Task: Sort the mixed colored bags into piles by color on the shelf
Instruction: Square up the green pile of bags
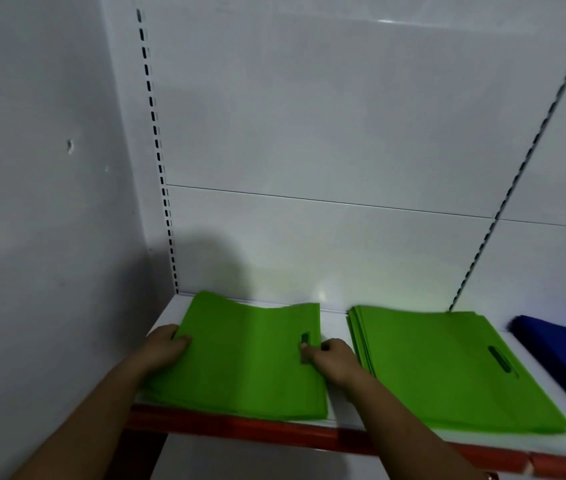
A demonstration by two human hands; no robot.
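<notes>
Surface: a white shelf [334, 322] with a red front edge [274, 429], set into a corner. A pale grey side wall [32, 168] closed it off on the left. A white back panel [326, 133] stood behind, with one horizontal seam across it. Two slotted uprights ran up the panel, one at the corner [158, 147] and one to the right [516, 174]. Lighting was dim, and a shadow fell on the panel above the left end of the shelf.

Contents, left to right: the left pile [247, 362] of green bags lay flat at the shelf's left end, reaching the front edge. The far edge of its top bag sat slightly wavy. The right pile [454, 368], also green, lay well apart from it, with bare shelf between. A blue pile [565, 355] lay just beside that, cut off by the frame.

Hands: the left hand [165, 348] gripped the left pile's left edge, thumb on top and fingers curled round the side. The right hand [335, 362] held its right edge, thumb on top by the handle slot [305, 339]. Its fingers were curled at the edge, and their ends could not be seen. Both forearms crossed the red edge.
</notes>
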